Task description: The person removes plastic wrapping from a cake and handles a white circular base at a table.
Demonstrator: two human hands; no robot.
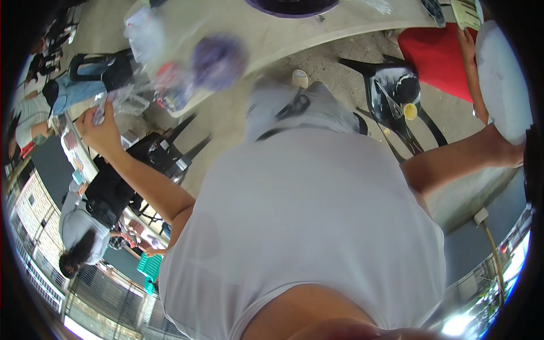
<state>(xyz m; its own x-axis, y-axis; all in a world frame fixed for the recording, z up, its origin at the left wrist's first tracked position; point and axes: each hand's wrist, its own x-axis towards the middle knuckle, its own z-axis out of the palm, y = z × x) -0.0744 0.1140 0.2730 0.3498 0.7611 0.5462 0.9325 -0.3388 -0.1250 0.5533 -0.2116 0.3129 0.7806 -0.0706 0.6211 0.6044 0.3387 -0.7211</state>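
Observation:
My left hand [98, 129] is raised on the left, its fingers closed on a crumpled clear plastic bag [129, 100]. The plastic stretches toward the table corner, where a blurred bundle with red and blue parts [172, 83] shows; whether the two are joined is unclear. Beside that bundle sits a blurred purple round object [219, 61] at the table's edge. My right hand [505, 148] is at the far right rim, partly cut off. It lies close to the white shirt [503, 80] of another person; I cannot tell whether it touches it or holds anything.
A pale table [263, 40] bears a dark purple basin [293, 8] and a white plastic bag [144, 34]. Right of my legs, a black plastic chair [393, 123] holds a wire whisk [389, 100] and a yellow cup [410, 111]. A red surface [433, 59] lies beyond. Several people are at left.

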